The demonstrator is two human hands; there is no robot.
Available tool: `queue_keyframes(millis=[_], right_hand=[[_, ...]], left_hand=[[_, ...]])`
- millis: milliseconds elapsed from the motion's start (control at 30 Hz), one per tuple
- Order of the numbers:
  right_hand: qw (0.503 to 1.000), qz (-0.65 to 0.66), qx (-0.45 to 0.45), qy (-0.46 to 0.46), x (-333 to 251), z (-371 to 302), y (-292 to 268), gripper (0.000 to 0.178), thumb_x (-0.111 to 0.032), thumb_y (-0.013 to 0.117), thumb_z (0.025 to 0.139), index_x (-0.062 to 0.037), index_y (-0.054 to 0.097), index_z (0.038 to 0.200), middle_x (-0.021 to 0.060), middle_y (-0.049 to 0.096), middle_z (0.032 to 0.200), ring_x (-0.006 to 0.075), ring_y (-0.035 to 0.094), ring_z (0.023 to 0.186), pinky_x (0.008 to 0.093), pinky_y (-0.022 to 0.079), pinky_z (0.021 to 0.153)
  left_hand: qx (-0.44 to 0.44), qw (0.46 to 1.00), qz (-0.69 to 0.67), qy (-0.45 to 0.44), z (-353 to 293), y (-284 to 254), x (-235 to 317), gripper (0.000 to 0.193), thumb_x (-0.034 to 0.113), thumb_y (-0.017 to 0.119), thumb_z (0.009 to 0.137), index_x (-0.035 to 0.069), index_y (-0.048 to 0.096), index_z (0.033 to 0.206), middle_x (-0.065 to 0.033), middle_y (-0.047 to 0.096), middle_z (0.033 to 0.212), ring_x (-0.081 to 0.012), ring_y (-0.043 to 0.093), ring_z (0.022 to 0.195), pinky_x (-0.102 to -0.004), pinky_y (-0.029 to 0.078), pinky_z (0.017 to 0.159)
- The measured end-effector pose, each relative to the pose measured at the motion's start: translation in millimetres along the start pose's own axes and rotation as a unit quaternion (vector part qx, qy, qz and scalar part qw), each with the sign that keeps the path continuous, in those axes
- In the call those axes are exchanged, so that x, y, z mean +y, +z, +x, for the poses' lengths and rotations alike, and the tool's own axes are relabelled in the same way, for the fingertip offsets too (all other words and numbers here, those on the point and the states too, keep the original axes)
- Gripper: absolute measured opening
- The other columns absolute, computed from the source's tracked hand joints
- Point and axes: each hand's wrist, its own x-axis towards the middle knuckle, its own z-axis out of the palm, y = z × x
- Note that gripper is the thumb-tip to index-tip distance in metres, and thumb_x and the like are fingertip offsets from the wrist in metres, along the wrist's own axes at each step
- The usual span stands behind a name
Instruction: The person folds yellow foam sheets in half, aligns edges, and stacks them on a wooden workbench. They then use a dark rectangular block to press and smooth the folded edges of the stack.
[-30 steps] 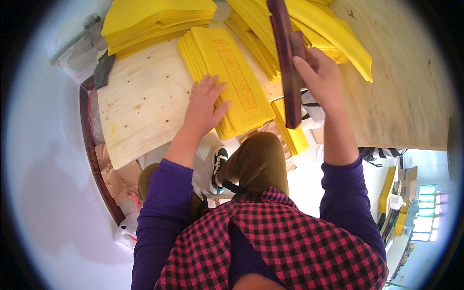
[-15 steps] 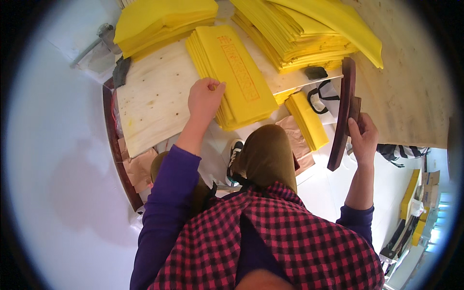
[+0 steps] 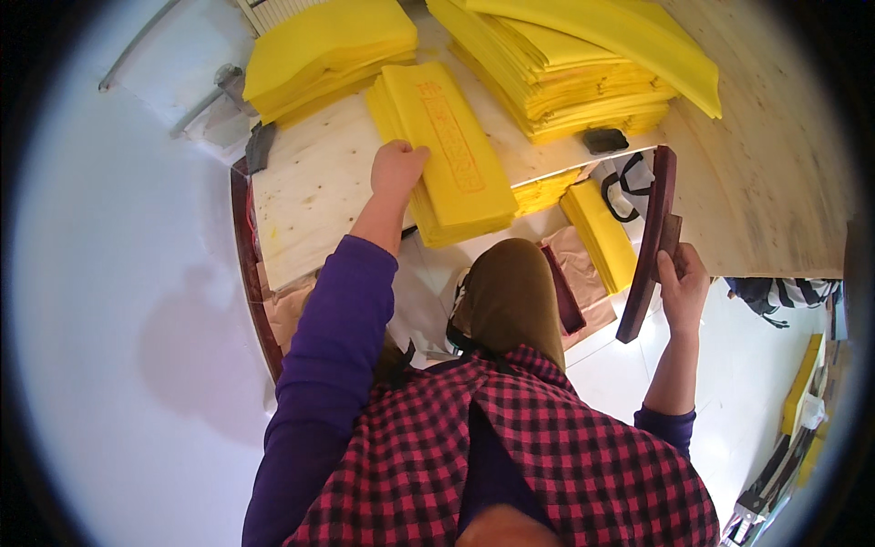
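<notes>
A stack of folded yellow sheets (image 3: pixel 460 187) lies at the table's near edge, its top sheet printed with a red framed strip. At the stack's left edge, my left hand (image 3: pixel 399 170) is closed, thumb and fingers pinching the rim of the sheets; the exact hold is partly hidden. To the right, my right hand (image 3: pixel 685 284) grips the short handle block of a long dark-red wooden stamp (image 3: pixel 649 246). The stamp is held upright off the paper, near the table edge; its face cannot be seen.
Taller yellow stacks stand at the back left (image 3: pixel 328 55) and back right (image 3: pixel 583 82) of the wooden table (image 3: pixel 314 196). A black lump (image 3: pixel 605 140) sits by its edge. Below are a yellow bundle (image 3: pixel 600 232), brown paper (image 3: pixel 579 260) and a dark-red strip (image 3: pixel 563 290) beside my knee.
The view has shifted slightly. My left hand's fingers have closed further at the stack's edge. The stamp in my right hand has come a little nearer to me.
</notes>
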Motion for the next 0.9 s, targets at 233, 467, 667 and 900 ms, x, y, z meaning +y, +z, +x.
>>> queue_keyframes(millis=[233, 467, 667, 900], right_hand=[[1.000, -0.017, -0.002, -0.006, 2.9, -1.9, -5.0, 0.012, -0.008, 0.060, 0.087, 0.0042, 0.057, 0.089, 0.0020, 0.055, 0.067, 0.0069, 0.047, 0.060, 0.0217, 0.038, 0.054], [1.000, 0.014, -0.005, 0.016, -9.7, -4.7, 0.0, 0.012, -0.009, 0.059, 0.088, 0.0029, 0.057, 0.086, 0.0006, 0.053, 0.064, 0.0051, 0.044, 0.055, 0.0219, 0.035, 0.049], [1.000, -0.015, -0.011, 0.007, -16.7, -3.1, 6.7, 0.012, -0.010, 0.059, 0.087, 0.0025, 0.057, 0.086, 0.0008, 0.053, 0.064, 0.0058, 0.044, 0.055, 0.0227, 0.036, 0.050], [0.998, -0.011, -0.035, -0.049, -36.8, -1.0, 16.8, 0.013, -0.009, 0.061, 0.087, 0.0035, 0.058, 0.089, 0.0021, 0.056, 0.069, 0.0070, 0.049, 0.061, 0.0224, 0.041, 0.056]], left_hand=[[0.038, 0.968, -0.247, -0.002, -24.1, -26.8, 21.2, 0.017, 0.010, 0.061, 0.081, -0.003, 0.056, 0.091, -0.0078, 0.060, 0.078, -0.0162, 0.058, 0.064, -0.0292, 0.049, 0.057], [0.019, 0.957, -0.287, -0.025, -46.4, -96.8, -23.5, 0.015, 0.012, 0.059, 0.087, -0.002, 0.056, 0.093, -0.0074, 0.060, 0.080, -0.0158, 0.058, 0.066, -0.0299, 0.050, 0.058], [0.078, 0.959, -0.264, -0.067, -56.6, -156.7, -106.8, 0.016, 0.014, 0.060, 0.087, -0.002, 0.058, 0.092, -0.0057, 0.060, 0.079, -0.0150, 0.058, 0.067, -0.0287, 0.047, 0.059], [0.134, 0.962, -0.209, -0.113, -39.2, -185.5, -192.2, 0.021, 0.015, 0.060, 0.086, -0.003, 0.060, 0.095, -0.0082, 0.061, 0.081, -0.0168, 0.058, 0.069, -0.0300, 0.046, 0.059]])
